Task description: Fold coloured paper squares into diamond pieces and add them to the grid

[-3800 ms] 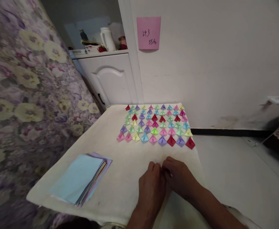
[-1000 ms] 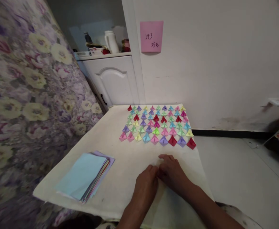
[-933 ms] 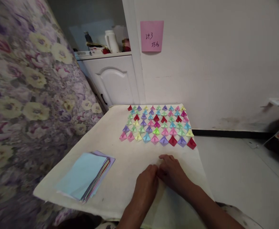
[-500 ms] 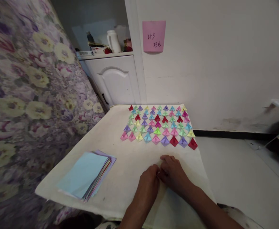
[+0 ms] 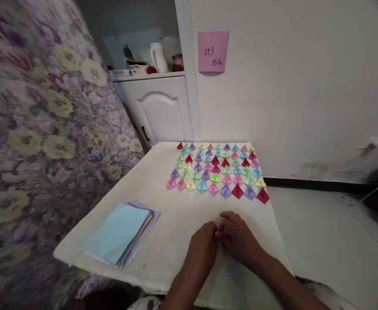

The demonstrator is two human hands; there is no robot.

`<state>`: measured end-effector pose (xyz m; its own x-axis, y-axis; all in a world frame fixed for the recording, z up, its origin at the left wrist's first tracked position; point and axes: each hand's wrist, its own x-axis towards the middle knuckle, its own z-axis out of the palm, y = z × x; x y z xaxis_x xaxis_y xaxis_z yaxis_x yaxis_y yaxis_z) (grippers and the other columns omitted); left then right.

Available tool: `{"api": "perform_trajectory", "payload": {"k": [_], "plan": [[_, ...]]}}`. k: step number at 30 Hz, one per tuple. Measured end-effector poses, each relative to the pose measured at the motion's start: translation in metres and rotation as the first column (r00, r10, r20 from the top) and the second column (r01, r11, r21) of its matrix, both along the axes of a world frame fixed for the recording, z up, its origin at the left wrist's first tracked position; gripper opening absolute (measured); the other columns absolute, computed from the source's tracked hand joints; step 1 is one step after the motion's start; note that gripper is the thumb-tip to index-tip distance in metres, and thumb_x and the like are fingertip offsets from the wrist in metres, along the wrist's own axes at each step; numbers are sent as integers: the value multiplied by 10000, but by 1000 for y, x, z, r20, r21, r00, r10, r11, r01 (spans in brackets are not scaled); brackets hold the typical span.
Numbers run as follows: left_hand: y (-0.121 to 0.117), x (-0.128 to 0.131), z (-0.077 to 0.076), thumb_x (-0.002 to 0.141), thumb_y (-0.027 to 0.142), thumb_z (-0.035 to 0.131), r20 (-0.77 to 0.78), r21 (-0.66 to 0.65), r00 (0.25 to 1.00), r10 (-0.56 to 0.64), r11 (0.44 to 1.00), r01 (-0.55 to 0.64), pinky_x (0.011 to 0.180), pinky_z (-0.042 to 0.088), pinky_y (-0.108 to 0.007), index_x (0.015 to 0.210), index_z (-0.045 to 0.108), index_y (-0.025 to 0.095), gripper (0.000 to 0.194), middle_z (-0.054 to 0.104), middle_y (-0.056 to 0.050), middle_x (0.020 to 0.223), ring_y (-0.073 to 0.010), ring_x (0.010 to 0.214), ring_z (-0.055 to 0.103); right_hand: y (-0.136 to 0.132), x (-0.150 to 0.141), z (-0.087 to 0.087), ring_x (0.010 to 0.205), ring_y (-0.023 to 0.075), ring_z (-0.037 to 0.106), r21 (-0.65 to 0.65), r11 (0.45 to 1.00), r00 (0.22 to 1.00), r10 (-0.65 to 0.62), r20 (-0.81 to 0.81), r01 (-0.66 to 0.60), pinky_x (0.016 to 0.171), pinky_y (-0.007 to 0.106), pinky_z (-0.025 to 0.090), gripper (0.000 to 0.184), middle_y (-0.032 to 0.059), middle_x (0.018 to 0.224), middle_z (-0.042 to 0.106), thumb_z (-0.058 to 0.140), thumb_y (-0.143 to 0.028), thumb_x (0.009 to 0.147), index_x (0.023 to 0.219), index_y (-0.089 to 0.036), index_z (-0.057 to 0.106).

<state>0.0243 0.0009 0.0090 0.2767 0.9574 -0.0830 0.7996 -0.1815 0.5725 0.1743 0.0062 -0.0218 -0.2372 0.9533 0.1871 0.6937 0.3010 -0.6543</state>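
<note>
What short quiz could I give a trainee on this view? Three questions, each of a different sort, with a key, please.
1. True or false: the left hand and the right hand are close together.

2. Which colour is the top sheet of the stack?
a) red
b) light blue
c) yellow

3. Fill the gap: in the row of folded papers nearest the hands, the right-end piece is ____.

Key: 1. True. 2. b. 3. Red.
</note>
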Motion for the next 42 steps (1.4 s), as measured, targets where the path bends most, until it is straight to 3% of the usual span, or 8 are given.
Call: {"api": "perform_trajectory", "payload": {"k": [4, 9, 12, 16, 21, 31, 36, 42], "plan": [[2, -4, 2, 760, 95, 410, -11, 8, 1000, 27, 1000, -27, 672, 371, -252, 900, 564, 185, 227, 617, -49, 862, -171, 782, 563, 1, 10, 6, 1090, 208, 487, -63, 998, 994, -6, -108, -1, 888, 329, 404, 368, 66, 1190, 506, 624, -154, 693, 1050, -232, 576], [6, -5, 0, 774, 86, 397, 70, 86, 997, -38, 996, 32, 743, 395, -253, 963, 589, 196, 292, 588, -49, 944, -159, 842, 557, -2, 26, 11, 723, 129, 570, -190, 981, 989, -4, -150, -25, 680, 261, 454, 389, 40, 1007, 568, 596, -157, 713, 1093, -221, 546], [9, -2, 0, 780, 95, 410, 122, 68, 989, -85, 995, 77, 740, 402, -241, 977, 609, 218, 306, 571, -38, 963, -145, 840, 559, -4, 30, 9, 646, 117, 549, -255, 967, 996, -14, -93, -10, 634, 247, 428, 443, 24, 909, 601, 588, -95, 664, 1092, -200, 545], [11, 2, 1, 772, 124, 452, 100, 43, 990, -103, 994, 99, 675, 392, -224, 828, 639, 218, 216, 560, -15, 881, -127, 762, 554, -7, 27, 4, 665, 143, 563, -297, 955, 997, -1, -71, -20, 628, 247, 406, 434, 0, 760, 631, 584, -106, 653, 1079, -188, 560], [9, 1, 2, 764, 109, 435, 73, 50, 989, -130, 991, 126, 663, 369, -225, 679, 620, 195, 221, 560, -6, 766, -121, 721, 538, -5, 21, 1, 713, 151, 588, -288, 957, 993, 7, -116, -41, 672, 250, 412, 429, 4, 791, 653, 579, -93, 652, 1070, -191, 567], [11, -5, 1, 829, 145, 354, 78, -48, 997, 14, 999, -11, 623, 370, -235, 945, 586, 180, 262, 657, -48, 773, -157, 695, 578, 2, 17, -4, 848, 177, 613, -233, 972, 967, -33, -253, -27, 798, 307, 447, 418, 44, 916, 657, 473, -66, 693, 1077, -198, 572], [10, -5, 2, 837, 207, 390, -8, -79, 1000, -16, 997, 16, 635, 367, -236, 788, 616, 197, 231, 656, -48, 804, -169, 746, 585, 3, 15, -6, 874, 182, 623, -235, 971, 955, -30, -294, -42, 811, 326, 464, 408, 54, 965, 662, 480, -75, 699, 1074, -203, 577], [12, -8, -6, 772, 204, 480, -1, -38, 1000, -3, 999, 2, 670, 368, -229, 839, 613, 205, 149, 596, -34, 885, -157, 802, 552, 2, 11, -6, 831, 171, 643, -256, 966, 928, -52, -370, -47, 762, 305, 499, 383, 61, 959, 655, 521, -74, 679, 1039, -189, 585]]}}
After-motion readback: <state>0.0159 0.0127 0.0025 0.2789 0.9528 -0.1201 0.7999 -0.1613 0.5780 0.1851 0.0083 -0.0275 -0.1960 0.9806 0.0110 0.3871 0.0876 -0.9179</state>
